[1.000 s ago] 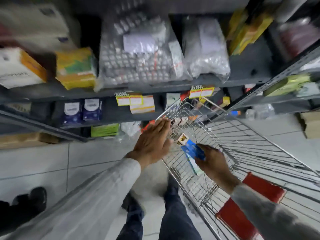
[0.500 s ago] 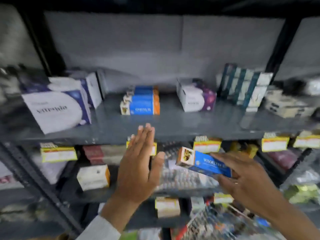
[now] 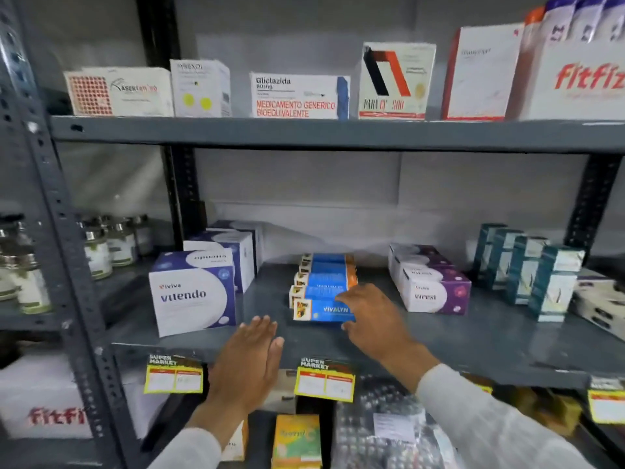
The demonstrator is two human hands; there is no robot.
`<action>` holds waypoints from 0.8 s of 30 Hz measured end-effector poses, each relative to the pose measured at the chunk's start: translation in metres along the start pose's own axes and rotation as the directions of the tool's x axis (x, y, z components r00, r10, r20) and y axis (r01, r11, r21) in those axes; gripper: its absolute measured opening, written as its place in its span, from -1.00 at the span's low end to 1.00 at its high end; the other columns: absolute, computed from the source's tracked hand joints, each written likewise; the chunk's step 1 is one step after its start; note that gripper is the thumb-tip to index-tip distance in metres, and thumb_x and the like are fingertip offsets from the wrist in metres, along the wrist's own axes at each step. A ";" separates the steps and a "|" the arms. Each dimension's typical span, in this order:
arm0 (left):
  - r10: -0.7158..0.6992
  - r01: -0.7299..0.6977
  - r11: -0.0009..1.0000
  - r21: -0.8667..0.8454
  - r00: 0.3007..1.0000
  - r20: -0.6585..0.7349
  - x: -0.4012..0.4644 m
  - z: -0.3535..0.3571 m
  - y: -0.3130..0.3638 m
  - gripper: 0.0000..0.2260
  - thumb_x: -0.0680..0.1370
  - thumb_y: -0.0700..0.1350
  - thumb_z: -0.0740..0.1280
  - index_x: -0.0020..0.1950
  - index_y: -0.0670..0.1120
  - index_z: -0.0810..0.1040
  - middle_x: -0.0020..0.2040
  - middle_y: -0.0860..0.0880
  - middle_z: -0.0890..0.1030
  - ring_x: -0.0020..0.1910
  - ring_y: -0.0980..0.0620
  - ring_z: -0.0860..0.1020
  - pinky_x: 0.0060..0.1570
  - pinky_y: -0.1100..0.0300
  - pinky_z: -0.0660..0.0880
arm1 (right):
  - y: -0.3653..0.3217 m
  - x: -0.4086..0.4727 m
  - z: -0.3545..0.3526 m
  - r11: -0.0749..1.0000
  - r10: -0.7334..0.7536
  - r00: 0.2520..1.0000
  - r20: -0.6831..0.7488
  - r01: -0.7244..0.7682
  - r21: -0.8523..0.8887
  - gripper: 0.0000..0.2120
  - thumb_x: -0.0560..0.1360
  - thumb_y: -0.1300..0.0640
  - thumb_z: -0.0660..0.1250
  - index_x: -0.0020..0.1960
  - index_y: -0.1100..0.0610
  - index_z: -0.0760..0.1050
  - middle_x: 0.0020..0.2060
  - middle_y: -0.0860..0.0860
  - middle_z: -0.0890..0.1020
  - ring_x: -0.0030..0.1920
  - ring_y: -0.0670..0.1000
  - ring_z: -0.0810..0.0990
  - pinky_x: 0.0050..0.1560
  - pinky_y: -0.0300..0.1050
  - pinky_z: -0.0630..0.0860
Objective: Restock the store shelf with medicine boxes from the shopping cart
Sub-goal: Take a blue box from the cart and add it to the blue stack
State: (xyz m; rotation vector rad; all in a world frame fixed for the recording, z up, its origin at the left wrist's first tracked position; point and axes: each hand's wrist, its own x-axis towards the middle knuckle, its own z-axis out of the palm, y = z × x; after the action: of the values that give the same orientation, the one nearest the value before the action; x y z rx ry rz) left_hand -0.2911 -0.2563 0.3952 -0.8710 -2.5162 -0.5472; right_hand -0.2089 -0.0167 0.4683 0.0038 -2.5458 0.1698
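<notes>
A blue Vivalyn box [image 3: 321, 310] lies on the grey middle shelf [image 3: 473, 346], at the front of a row of several like boxes [image 3: 326, 275]. My right hand [image 3: 370, 313] has its fingers on the box's right end, gripping it. My left hand [image 3: 250, 363] hovers flat and open, fingers together, at the shelf's front edge, left of the box and touching nothing. The shopping cart is out of view.
A white and blue Vitendo box [image 3: 192, 296] stands left of the row, purple Viresi boxes [image 3: 433, 289] right of it, teal boxes [image 3: 541, 275] further right. Yellow price tags [image 3: 324, 382] hang on the shelf edge. The upper shelf holds a Gliclazida box [image 3: 297, 96] and others.
The view rose from the cart to the shelf. My right hand carried the blue box up and set it down at the front of the row; my left hand rose alongside.
</notes>
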 end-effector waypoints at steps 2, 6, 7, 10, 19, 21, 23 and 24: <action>0.001 -0.001 1.000 0.018 1.000 0.001 0.000 0.001 -0.001 -0.33 0.67 0.23 -0.22 0.54 -0.07 0.39 0.55 -0.05 0.42 0.57 0.03 0.31 0.58 0.12 0.09 | 0.000 -0.001 0.013 1.000 -0.021 1.000 -0.002 0.021 -0.011 -0.51 0.29 0.22 0.60 0.20 0.10 0.65 0.08 0.04 0.70 0.14 0.11 0.60 0.20 -0.02 0.52; -0.001 0.001 1.000 0.021 1.000 -0.002 0.001 0.003 -0.002 -0.36 0.68 0.23 -0.21 0.54 -0.05 0.40 0.54 -0.03 0.43 0.55 0.05 0.34 0.58 0.08 0.16 | 0.004 -0.006 0.029 0.999 -0.025 0.996 -0.080 0.028 0.035 -0.49 0.22 0.17 0.68 0.16 0.09 0.68 0.02 -0.01 0.73 0.07 0.06 0.63 0.15 -0.04 0.58; -0.004 0.004 1.000 0.020 1.000 -0.002 0.001 0.004 -0.002 -0.38 0.69 0.22 -0.19 0.54 -0.05 0.41 0.54 -0.03 0.44 0.55 0.05 0.34 0.58 0.08 0.17 | 0.004 -0.006 0.031 0.998 -0.021 0.996 -0.084 0.025 0.052 -0.50 0.25 0.18 0.66 0.18 0.10 0.68 0.04 0.00 0.73 0.08 0.07 0.62 0.16 -0.03 0.58; -0.010 0.010 1.000 0.020 1.000 0.000 0.000 0.004 -0.002 -0.42 0.70 0.18 -0.14 0.53 -0.05 0.41 0.54 -0.03 0.44 0.55 0.05 0.35 0.58 0.07 0.18 | 0.001 -0.003 0.032 0.996 0.006 0.996 -0.090 0.002 0.090 -0.52 0.32 0.16 0.62 0.24 0.10 0.66 0.10 0.01 0.71 0.15 0.07 0.59 0.23 -0.03 0.54; -0.027 0.027 0.999 0.019 0.999 0.022 0.000 0.004 -0.001 -0.41 0.69 0.19 -0.14 0.55 -0.04 0.38 0.56 -0.02 0.41 0.56 0.05 0.32 0.59 0.06 0.17 | -0.008 0.000 0.030 0.989 0.076 0.997 -0.014 -0.073 0.128 -0.49 0.47 0.01 0.51 0.40 0.02 0.54 0.26 -0.04 0.62 0.31 0.00 0.44 0.35 -0.18 0.33; -0.036 0.035 0.999 0.027 0.999 0.031 0.000 0.003 0.001 -0.36 0.67 0.23 -0.20 0.56 -0.04 0.36 0.57 -0.02 0.39 0.57 0.05 0.30 0.60 0.06 0.14 | -0.011 0.000 0.029 0.987 0.097 0.995 -0.009 -0.095 0.127 -0.50 0.46 0.02 0.51 0.38 0.02 0.55 0.27 -0.03 0.63 0.32 0.01 0.45 0.38 -0.12 0.35; -0.039 0.037 0.999 0.030 0.998 0.040 0.001 0.001 0.003 -0.26 0.63 0.28 -0.30 0.56 -0.05 0.36 0.58 -0.02 0.38 0.58 0.04 0.29 0.60 0.07 0.12 | -0.012 0.001 0.029 0.984 0.109 0.994 -0.017 -0.106 0.147 -0.57 0.46 0.04 0.52 0.31 0.05 0.61 0.23 0.00 0.66 0.28 0.02 0.50 0.37 -0.06 0.44; -0.039 0.038 0.999 0.030 0.998 0.045 0.001 0.000 0.004 -0.22 0.60 0.30 -0.35 0.57 -0.04 0.35 0.58 -0.02 0.38 0.58 0.04 0.28 0.60 0.07 0.10 | -0.013 0.002 0.029 0.985 0.106 0.994 -0.016 -0.103 0.139 -0.62 0.48 0.05 0.51 0.27 0.08 0.64 0.21 0.01 0.67 0.26 0.02 0.54 0.35 -0.06 0.47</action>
State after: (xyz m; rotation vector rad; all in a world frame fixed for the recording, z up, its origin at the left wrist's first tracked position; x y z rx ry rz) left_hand -0.2892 -0.2527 0.3962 -0.8344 -2.5802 -0.5066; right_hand -0.2258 -0.0329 0.4471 -0.0777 -2.5074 0.3840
